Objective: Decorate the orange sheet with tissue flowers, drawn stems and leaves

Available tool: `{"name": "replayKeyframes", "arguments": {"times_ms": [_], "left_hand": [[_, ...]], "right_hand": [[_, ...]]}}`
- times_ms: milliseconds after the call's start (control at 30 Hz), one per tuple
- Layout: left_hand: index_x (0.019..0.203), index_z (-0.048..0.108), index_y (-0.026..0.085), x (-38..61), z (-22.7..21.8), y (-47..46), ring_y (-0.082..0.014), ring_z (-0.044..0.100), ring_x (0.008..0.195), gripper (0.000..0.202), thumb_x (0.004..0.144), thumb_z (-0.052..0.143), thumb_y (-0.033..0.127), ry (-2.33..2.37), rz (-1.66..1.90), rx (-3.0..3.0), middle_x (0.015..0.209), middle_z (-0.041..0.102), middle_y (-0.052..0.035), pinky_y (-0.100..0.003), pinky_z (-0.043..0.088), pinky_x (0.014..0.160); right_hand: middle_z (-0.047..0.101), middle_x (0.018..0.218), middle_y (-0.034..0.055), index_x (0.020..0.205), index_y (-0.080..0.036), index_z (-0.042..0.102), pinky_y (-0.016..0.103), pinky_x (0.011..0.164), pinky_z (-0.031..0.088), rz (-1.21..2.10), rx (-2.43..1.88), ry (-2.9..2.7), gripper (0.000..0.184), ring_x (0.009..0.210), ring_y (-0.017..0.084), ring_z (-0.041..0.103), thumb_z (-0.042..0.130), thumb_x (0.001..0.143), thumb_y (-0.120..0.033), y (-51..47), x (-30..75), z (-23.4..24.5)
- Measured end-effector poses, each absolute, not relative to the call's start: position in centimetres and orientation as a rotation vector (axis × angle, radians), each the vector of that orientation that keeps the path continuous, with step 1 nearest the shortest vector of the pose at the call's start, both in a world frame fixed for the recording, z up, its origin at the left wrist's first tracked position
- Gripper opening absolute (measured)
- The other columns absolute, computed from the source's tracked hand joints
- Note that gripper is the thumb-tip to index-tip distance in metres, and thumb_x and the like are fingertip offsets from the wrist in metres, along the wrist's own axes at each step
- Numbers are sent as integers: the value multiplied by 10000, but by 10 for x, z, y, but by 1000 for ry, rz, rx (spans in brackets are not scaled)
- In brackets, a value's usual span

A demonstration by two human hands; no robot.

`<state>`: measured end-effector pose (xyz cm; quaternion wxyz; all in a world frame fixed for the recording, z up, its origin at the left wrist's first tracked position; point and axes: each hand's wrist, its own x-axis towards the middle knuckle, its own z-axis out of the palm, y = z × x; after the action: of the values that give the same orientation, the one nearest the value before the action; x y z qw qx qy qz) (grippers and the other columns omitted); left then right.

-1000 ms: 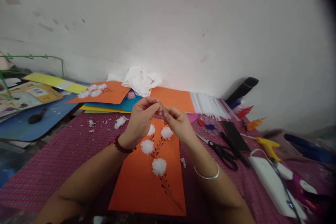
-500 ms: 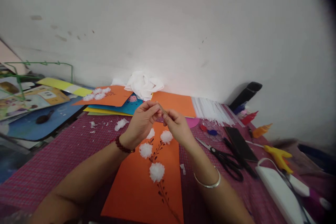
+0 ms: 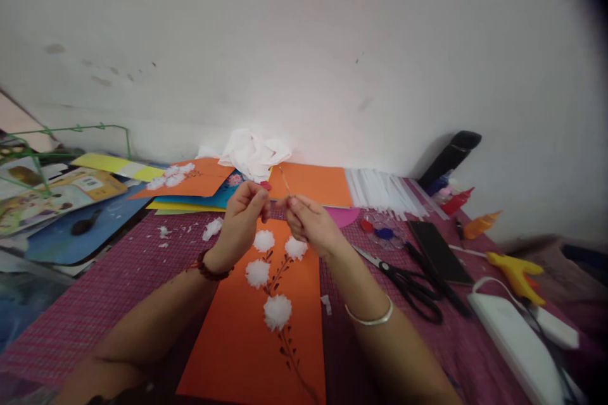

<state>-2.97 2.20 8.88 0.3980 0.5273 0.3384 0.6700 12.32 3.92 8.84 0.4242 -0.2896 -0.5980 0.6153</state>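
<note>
The thin stick [image 3: 284, 180] rises from the right hand's [image 3: 311, 223] pinching fingers, its long axis tilting slightly left toward the tabletop's [image 3: 118, 285] far edge. The left hand [image 3: 241, 218] is just beside, fingers curled together (whether around anything, I cannot tell). Past the left edge, a booklet's [image 3: 107, 185] label is unreadably small.

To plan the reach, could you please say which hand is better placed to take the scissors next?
Probably the right hand: it is nearer the scissors, though it holds a thin stick.
</note>
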Motion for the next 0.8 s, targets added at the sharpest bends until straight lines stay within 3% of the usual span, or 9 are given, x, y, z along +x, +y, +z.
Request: {"name": "replayKeyframes", "arguments": {"times_ms": [200,300,367,400,467,533,600,700,800], "left_hand": [[583,446,207,-47,111,4,-107,395,497,495,933,613,514,860,1694,1443,544,417,30,-267,312,507],[564,489,197,-86,107,3,-104,411,488,464,937,608,446,1120,1544,1677,509,461,15,-259,308,505],[731,571,204,-112,93,4,-111,434,453,191,857,670,306,1296,1383,1604,517,513,38,-249,301,477],[861,608,204,-124,85,3,-114,457,451,149,763,721,213,1370,1318,1540,553,555,48,-243,311,473],[1007,633,191,-142,69,-2,-118,501,474,392,640,740,103,1449,1271,1461,641,628,36,-237,339,484],[927,671,173,-155,59,-8,-124,534,507,303,637,717,98,1488,1268,1440,667,650,5,-240,365,505],[748,670,170,-169,57,-13,-138,552,525,32,721,686,175,1515,1261,1450,637,643,-24,-249,378,518],[614,638,179,-189,57,-23,-157,553,516,262,826,660,332,1540,1187,1510,593,631,-50,-261,372,511],[589,646,181,-205,45,-35,-154,542,511,236,747,757,317,1511,1012,1607,568,619,-32,-257,358,517]], "right_hand": [[398,464,-118,893,-163,655,219,349,217,1794,-556,-1476,386,324,46,226,555,900,-536,26,127,98],[420,432,-115,877,-154,663,215,334,197,1811,-580,-1513,372,307,45,241,581,877,-516,22,122,96],[439,444,-111,893,-152,666,215,334,198,1827,-598,-1550,352,308,45,250,584,875,-493,20,113,93],[440,452,-113,903,-156,662,216,334,197,1824,-618,-1558,338,310,45,248,580,877,-484,18,108,92],[430,466,-117,925,-169,651,216,341,193,1753,-690,-1570,304,322,49,248,568,889,-459,13,100,91],[414,472,-116,943,-176,649,215,356,194,1605,-790,-1613,244,344,54,260,569,896,-402,7,99,92],[396,477,-110,933,-179,661,218,379,203,1441,-900,-1679,173,370,57,277,589,884,-328,-1,108,91],[379,483,-95,826,-199,658,240,412,198,1270,-1078,-1719,86,394,56,299,643,836,-283,-11,141,79],[402,508,-71,740,-214,631,273,440,192,1260,-1243,-1641,133,409,54,300,687,810,-313,-19,174,52]]}}
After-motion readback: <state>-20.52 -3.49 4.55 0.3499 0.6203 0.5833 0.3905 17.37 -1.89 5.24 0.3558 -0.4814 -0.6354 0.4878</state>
